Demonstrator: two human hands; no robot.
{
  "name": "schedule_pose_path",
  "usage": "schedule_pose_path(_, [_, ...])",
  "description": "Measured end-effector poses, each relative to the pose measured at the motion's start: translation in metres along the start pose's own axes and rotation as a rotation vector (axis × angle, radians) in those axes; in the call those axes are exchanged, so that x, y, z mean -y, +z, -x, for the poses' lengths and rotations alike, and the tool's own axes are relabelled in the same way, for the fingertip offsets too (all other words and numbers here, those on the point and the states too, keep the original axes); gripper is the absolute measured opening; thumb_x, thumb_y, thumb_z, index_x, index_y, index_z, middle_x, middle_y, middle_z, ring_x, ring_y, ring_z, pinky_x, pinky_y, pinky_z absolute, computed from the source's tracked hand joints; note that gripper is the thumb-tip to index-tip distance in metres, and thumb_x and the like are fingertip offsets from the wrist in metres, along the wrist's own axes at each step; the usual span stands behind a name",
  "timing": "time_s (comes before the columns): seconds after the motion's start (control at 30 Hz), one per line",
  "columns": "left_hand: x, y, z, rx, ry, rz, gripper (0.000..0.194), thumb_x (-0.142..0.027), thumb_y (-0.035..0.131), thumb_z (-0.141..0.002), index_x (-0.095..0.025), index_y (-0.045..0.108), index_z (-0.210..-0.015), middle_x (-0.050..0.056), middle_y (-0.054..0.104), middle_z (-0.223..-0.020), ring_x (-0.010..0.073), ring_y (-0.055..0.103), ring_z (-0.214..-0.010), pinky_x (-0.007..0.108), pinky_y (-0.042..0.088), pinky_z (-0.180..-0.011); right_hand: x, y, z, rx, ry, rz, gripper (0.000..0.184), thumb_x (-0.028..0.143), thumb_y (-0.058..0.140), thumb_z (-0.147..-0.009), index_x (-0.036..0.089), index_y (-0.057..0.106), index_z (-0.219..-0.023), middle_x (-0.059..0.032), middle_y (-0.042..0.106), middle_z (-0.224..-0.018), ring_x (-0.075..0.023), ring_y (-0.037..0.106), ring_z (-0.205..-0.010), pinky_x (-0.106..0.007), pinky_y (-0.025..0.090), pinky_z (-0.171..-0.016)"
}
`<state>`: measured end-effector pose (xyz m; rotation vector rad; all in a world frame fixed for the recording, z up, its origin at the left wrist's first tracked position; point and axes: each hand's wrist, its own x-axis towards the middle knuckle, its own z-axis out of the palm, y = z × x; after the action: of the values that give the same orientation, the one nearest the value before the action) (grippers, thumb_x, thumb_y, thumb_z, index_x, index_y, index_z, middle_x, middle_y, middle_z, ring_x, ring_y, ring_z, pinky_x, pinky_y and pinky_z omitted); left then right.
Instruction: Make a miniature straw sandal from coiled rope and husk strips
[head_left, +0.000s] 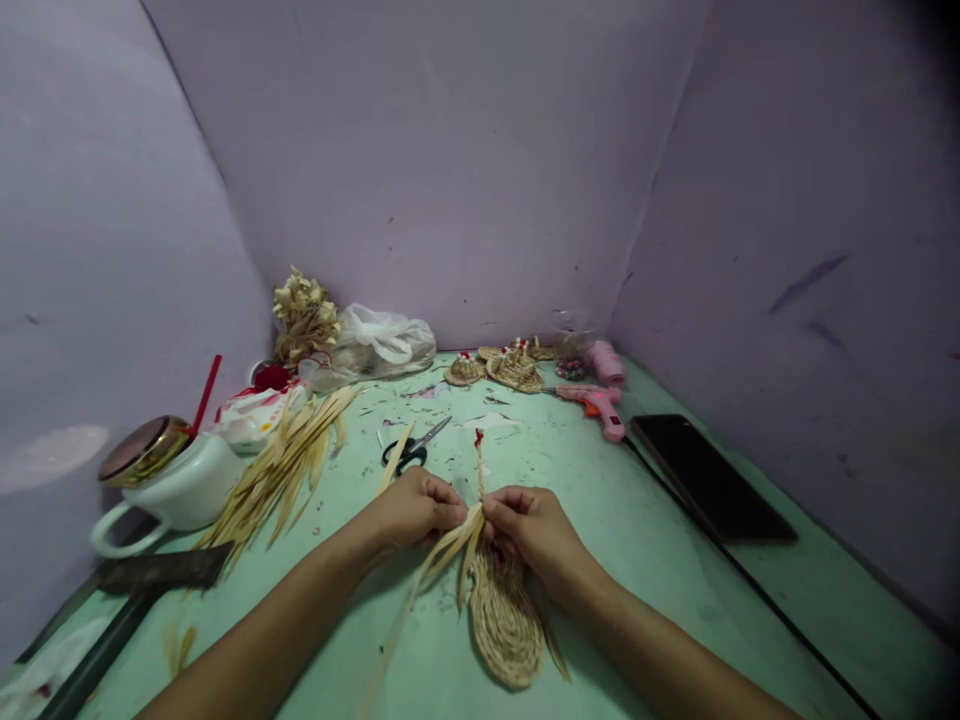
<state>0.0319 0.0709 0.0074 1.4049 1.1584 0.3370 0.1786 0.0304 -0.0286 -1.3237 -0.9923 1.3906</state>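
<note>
My left hand [420, 508] is closed in a pinch on pale dried-leaf strips [450, 548], whose loose ends hang toward me. My right hand [538, 532] pinches the lower end of a thin braid [481, 472] tied with red thread at its far tip. Below the right hand lies a sole-shaped piece of coiled braid [507, 625], its upper end partly hidden by the fingers. Just beyond the left hand, black-handled scissors [409, 455] rest on the table, a single strip beside them.
Left stand a bundle of dried strips [289, 450], a white mug [191, 490] with a golden lid-like object and a hammer-like tool [169, 570]. Small woven slippers [514, 370] sit at the back. A pink glue gun [600, 405], its cord, and a dark phone [709, 475] lie right.
</note>
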Motion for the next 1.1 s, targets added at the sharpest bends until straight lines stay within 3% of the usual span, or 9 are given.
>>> schedule_pose_path(0.2, [0.006,0.002,-0.005,0.057,-0.041,0.091,0.021,-0.033,0.059,-0.062,-0.012,0.057,-0.058,-0.005,0.042,-0.031,0.0035,0.027,-0.026,0.018,0.013,-0.029,-0.003,0.001,0.001,-0.02,-0.019,-0.007,0.014,0.022,0.055,-0.063,0.014,0.055,-0.051,0.002,0.05,-0.043,-0.0048,0.036,-0.034,-0.02,0.025,-0.037])
schedule_pose_path(0.4, [0.009,0.012,-0.007,-0.026,-0.09,0.208,0.016,-0.026,0.063,-0.056,-0.014,0.053,-0.06,-0.006,0.044,-0.031,0.0029,0.031,-0.026,0.014,0.019,-0.027,0.003,0.002,0.005,-0.036,-0.011,-0.02,0.014,0.023,0.057,-0.062,0.012,0.058,-0.053,0.0029,0.048,-0.039,-0.0046,0.036,-0.033,-0.019,0.024,-0.036])
schedule_pose_path(0.53, [0.005,0.019,-0.005,-0.02,-0.133,0.253,0.018,-0.026,0.062,-0.059,-0.016,0.047,-0.06,-0.006,0.043,-0.028,0.0046,0.032,-0.023,0.013,0.018,-0.025,0.006,0.003,0.007,-0.041,0.027,-0.035,0.015,0.025,0.058,-0.061,0.012,0.059,-0.055,0.0041,0.045,-0.036,-0.0049,0.036,-0.032,-0.018,0.023,-0.035])
schedule_pose_path(0.77, [0.004,0.021,-0.004,0.062,-0.146,0.367,0.021,-0.021,0.064,-0.057,-0.014,0.046,-0.064,0.001,0.058,-0.048,0.0075,0.048,-0.033,0.016,0.034,-0.028,0.007,0.002,0.008,0.065,0.078,-0.106,0.017,0.03,0.06,-0.058,0.013,0.056,-0.053,0.0002,0.054,-0.042,-0.0049,0.039,-0.035,-0.018,0.024,-0.036])
schedule_pose_path(0.9, [0.006,0.021,-0.004,-0.006,-0.135,0.253,0.02,-0.022,0.063,-0.056,-0.014,0.045,-0.055,-0.002,0.052,-0.042,0.0063,0.043,-0.029,0.016,0.031,-0.026,0.006,0.001,0.007,0.108,0.095,-0.088,0.018,0.029,0.057,-0.059,0.014,0.056,-0.051,0.0012,0.052,-0.041,-0.0046,0.037,-0.034,-0.018,0.02,-0.035])
schedule_pose_path(1.1, [0.004,0.024,-0.002,-0.107,-0.126,0.176,0.016,-0.021,0.059,-0.056,-0.016,0.044,-0.052,-0.007,0.043,-0.033,0.0041,0.033,-0.024,0.015,0.018,-0.025,0.006,0.002,0.007,0.032,0.086,-0.048,0.013,0.024,0.057,-0.057,0.014,0.055,-0.05,0.0044,0.044,-0.036,-0.0037,0.031,-0.032,-0.019,0.018,-0.036])
